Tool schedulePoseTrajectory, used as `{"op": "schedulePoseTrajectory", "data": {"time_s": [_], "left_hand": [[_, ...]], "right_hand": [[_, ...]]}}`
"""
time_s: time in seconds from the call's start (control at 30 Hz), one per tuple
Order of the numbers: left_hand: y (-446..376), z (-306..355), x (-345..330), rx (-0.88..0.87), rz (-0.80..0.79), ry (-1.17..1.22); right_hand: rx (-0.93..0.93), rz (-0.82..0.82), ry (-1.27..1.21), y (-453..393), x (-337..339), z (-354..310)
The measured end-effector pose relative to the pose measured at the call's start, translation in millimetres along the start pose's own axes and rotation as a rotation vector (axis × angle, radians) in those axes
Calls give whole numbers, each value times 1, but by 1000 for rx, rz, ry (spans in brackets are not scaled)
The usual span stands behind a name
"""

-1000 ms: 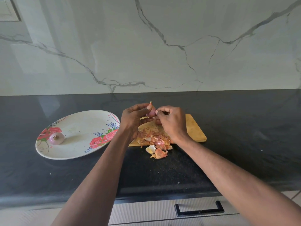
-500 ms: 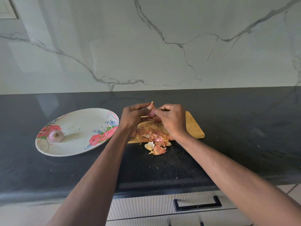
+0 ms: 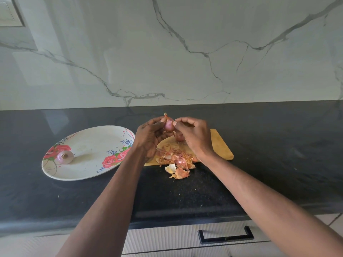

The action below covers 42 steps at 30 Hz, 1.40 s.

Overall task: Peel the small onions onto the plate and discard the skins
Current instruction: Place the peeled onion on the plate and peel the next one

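My left hand (image 3: 151, 135) holds a small pink onion (image 3: 168, 125) upright above the wooden cutting board (image 3: 220, 145), its dry tip pointing up. My right hand (image 3: 194, 137) pinches at the onion's right side with thumb and forefinger. Under my right hand another small onion (image 3: 179, 137) shows partly on the board. A heap of orange-brown onion skins (image 3: 176, 158) lies on the board's near edge and spills onto the counter. One peeled onion (image 3: 65, 157) rests on the left side of the white floral plate (image 3: 92, 167).
The plate and board sit on a black stone counter (image 3: 278, 154) against a marbled white wall. A drawer with a black handle (image 3: 225, 236) is below the counter's front edge. A few skin flecks dot the counter near me.
Both hands stay together over the board; the onion now shows more fully between them, with my right fingers shifted to its right side. The plate and skins have not moved.
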<state>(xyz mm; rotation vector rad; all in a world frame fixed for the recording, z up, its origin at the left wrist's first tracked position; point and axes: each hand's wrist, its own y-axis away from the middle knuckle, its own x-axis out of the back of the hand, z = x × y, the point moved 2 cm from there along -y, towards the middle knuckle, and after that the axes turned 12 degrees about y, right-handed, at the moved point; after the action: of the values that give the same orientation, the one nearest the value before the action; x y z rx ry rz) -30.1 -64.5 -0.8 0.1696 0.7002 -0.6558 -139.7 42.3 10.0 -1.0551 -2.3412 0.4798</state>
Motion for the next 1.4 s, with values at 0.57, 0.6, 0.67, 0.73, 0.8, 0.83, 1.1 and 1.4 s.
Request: {"op": "schedulePoseTrajectory", "data": {"time_s": [0.57, 0.6, 0.67, 0.73, 0.8, 0.83, 1.1, 1.4], "left_hand": [[7, -6, -5, -124, -52, -227], [7, -6, -5, -114, -54, -219], [7, -7, -5, -90, -65, -188], [7, -8, -6, -79, -77, -167], [5, -6, -4, -76, -63, -117], [4, -5, -3, -73, -49, -85], [-1, 4, 0, -33, 9, 78], [0, 4, -1, -1, -117, 78]], "right_hand": [[206, 112, 447, -2, -11, 8], [200, 112, 451, -2, -11, 7], [185, 102, 451, -3, -11, 6], [167, 85, 440, -4, -10, 6], [138, 59, 411, -4, -9, 7], [114, 49, 393, -5, -8, 8], [31, 13, 221, -7, -4, 9], [73, -99, 58, -6, -3, 2]]}}
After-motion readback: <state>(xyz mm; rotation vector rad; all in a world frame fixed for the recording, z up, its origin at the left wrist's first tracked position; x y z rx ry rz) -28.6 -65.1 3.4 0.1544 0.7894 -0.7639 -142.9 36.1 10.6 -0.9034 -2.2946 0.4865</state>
